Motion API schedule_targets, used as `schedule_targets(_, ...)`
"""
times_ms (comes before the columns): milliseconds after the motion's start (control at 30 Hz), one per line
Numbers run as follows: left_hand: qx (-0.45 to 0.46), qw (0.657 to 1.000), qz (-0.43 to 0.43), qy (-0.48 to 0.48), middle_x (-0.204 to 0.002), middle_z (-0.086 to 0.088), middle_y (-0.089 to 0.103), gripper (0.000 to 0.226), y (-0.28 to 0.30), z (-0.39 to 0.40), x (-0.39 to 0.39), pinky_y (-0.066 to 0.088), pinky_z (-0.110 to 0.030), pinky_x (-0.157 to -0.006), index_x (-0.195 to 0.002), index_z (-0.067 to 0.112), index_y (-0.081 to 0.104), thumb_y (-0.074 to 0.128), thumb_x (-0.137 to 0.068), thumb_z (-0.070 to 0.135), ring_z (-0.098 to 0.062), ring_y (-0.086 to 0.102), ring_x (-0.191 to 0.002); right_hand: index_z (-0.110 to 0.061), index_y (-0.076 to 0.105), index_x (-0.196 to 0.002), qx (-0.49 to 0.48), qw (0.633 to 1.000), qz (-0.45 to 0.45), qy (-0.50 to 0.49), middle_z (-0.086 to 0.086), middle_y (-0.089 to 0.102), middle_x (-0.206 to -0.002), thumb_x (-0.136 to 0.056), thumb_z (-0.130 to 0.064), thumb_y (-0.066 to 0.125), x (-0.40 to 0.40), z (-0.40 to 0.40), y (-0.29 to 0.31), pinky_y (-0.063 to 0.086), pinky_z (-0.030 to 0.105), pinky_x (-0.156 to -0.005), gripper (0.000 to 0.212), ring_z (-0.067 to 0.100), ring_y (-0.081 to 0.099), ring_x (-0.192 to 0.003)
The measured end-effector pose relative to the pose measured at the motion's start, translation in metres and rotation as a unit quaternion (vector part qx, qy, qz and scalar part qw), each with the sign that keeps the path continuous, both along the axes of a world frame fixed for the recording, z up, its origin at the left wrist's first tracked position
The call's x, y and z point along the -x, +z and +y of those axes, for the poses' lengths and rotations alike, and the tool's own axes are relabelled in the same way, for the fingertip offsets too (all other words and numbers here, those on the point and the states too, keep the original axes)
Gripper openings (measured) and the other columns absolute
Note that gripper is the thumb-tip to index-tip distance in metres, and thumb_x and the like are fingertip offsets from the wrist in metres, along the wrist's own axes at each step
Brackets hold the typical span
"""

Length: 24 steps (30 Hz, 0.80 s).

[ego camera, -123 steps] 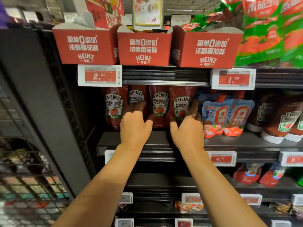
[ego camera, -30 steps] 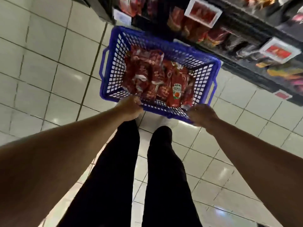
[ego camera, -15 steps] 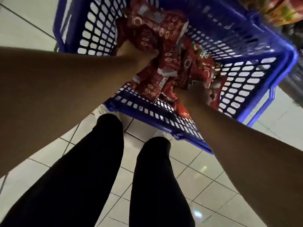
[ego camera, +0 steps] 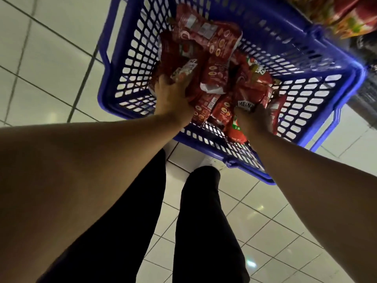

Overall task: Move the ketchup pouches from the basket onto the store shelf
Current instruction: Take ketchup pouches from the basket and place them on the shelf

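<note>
The picking step is in hand: inside the blue basket (ego camera: 130, 48) the left hand (ego camera: 173, 97) curls its fingers around ketchup pouches (ego camera: 214, 48) and the right hand (ego camera: 255, 119) pinches one (its label reads Heinz), so next both must lift toward the shelf.

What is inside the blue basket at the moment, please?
The blue basket holds a loose heap of red ketchup pouches. The left hand and right hand are both down in the pile. Pouches beneath the top layer and the basket floor under them are covered.
</note>
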<state>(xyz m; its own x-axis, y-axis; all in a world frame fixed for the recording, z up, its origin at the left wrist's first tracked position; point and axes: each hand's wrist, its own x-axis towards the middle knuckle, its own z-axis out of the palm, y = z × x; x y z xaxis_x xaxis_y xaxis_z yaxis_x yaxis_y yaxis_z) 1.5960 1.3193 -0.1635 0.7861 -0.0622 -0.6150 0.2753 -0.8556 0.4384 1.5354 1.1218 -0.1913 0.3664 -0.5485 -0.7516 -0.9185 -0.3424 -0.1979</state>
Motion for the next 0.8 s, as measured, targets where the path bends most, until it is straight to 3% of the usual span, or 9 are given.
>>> schedule_targets(100,0.013,0.999,0.022,0.041,-0.132,-0.008,0.041,0.057,-0.008,-0.004,-0.006,0.038,-0.035,-0.100,-0.137,0.040,0.054,0.065,-0.083,0.052,-0.021,0.035,-0.118,-0.019,0.048,-0.138,-0.017,0.999,-0.007,0.029,-0.003,0.060,-0.110,-0.077,-0.049,0.078,0.011,0.002,-0.001,0.049,0.032,-0.086,0.075,0.022,0.058,-0.101)
schedule_targets(200,0.016,0.985,0.019,0.173,-0.122,-0.007,0.052,0.037,-0.023,-0.013,-0.024,0.047,-0.040,-0.098,-0.121,0.032,0.065,0.060,-0.088,0.050,-0.026,0.051,-0.113,-0.021,0.049,-0.134,-0.003,0.998,-0.023,0.059,-0.002,0.065,-0.114,-0.078,-0.039,0.080,0.020,-0.011,-0.008,0.046,0.030,-0.081,0.066,0.023,0.062,-0.102)
schedule_targets(300,-0.008,0.966,0.082,0.245,-0.135,-0.007,0.052,0.063,-0.035,-0.016,-0.039,0.046,-0.040,-0.101,-0.140,0.030,0.045,0.068,-0.084,0.050,-0.027,0.052,-0.121,-0.020,0.061,-0.127,-0.011,0.997,-0.004,0.078,0.003,0.071,-0.118,-0.076,-0.045,0.081,0.022,-0.024,-0.014,0.055,0.035,-0.088,0.061,0.025,0.067,-0.106)
schedule_targets(367,0.010,0.962,0.143,0.233,-0.132,-0.008,0.060,0.067,-0.040,-0.017,-0.041,0.050,-0.035,-0.094,-0.140,0.018,0.049,0.066,-0.085,0.053,-0.027,0.059,-0.120,-0.021,0.064,-0.127,-0.035,0.995,0.011,0.092,0.003,0.072,-0.116,-0.077,-0.048,0.081,0.021,-0.027,-0.018,0.057,0.037,-0.089,0.059,0.025,0.069,-0.105)
schedule_targets(433,0.029,0.961,0.161,0.222,-0.126,-0.008,0.065,0.066,-0.038,-0.017,-0.038,0.052,-0.029,-0.084,-0.132,0.012,0.057,0.067,-0.084,0.057,-0.027,0.063,-0.114,-0.020,0.065,-0.127,-0.047,0.994,0.027,0.095,0.003,0.072,-0.115,-0.077,-0.050,0.081,0.018,-0.028,-0.022,0.055,0.031,-0.082,0.060,0.023,0.069,-0.102)
schedule_targets(500,0.041,0.950,0.169,0.258,-0.129,-0.006,0.063,0.086,-0.032,-0.016,-0.037,0.054,-0.035,-0.092,-0.137,0.013,0.051,0.079,-0.071,0.061,-0.025,0.062,-0.115,-0.018,0.064,-0.125,-0.055,0.995,0.035,0.074,0.005,0.071,-0.113,-0.075,-0.053,0.081,0.014,-0.025,-0.025,0.053,0.029,-0.079,0.064,0.023,0.067,-0.099)
schedule_targets(600,0.074,0.934,0.240,0.254,-0.125,-0.006,0.066,0.092,-0.028,-0.013,-0.042,0.059,-0.039,-0.086,-0.137,0.014,0.049,0.093,-0.060,0.041,-0.024,0.067,-0.107,-0.013,0.064,-0.122,-0.015,0.999,0.013,0.045,0.009,0.070,-0.115,-0.078,-0.051,0.079,0.013,-0.012,-0.025,0.049,0.029,-0.077,0.060,0.025,0.065,-0.098)
schedule_targets(700,0.113,0.909,0.315,0.247,-0.112,-0.009,0.073,0.067,-0.020,-0.006,-0.046,0.061,-0.041,-0.081,-0.125,0.012,0.059,0.090,-0.066,0.013,-0.026,0.073,-0.094,-0.011,0.067,-0.119,0.006,0.997,-0.026,0.068,0.012,0.070,-0.114,-0.083,-0.049,0.074,0.021,-0.003,-0.010,0.047,0.028,-0.078,0.052,0.030,0.067,-0.103)
schedule_targets(800,0.139,0.889,0.360,0.246,-0.106,-0.004,0.076,0.043,0.007,0.010,-0.047,0.058,-0.032,-0.080,-0.112,0.015,0.066,0.077,-0.071,0.005,-0.021,0.073,-0.097,-0.012,0.070,-0.113,-0.025,0.994,-0.068,0.083,0.007,0.073,-0.102,-0.087,-0.047,0.072,0.025,-0.004,0.021,0.053,0.025,-0.076,0.043,0.024,0.070,-0.092)
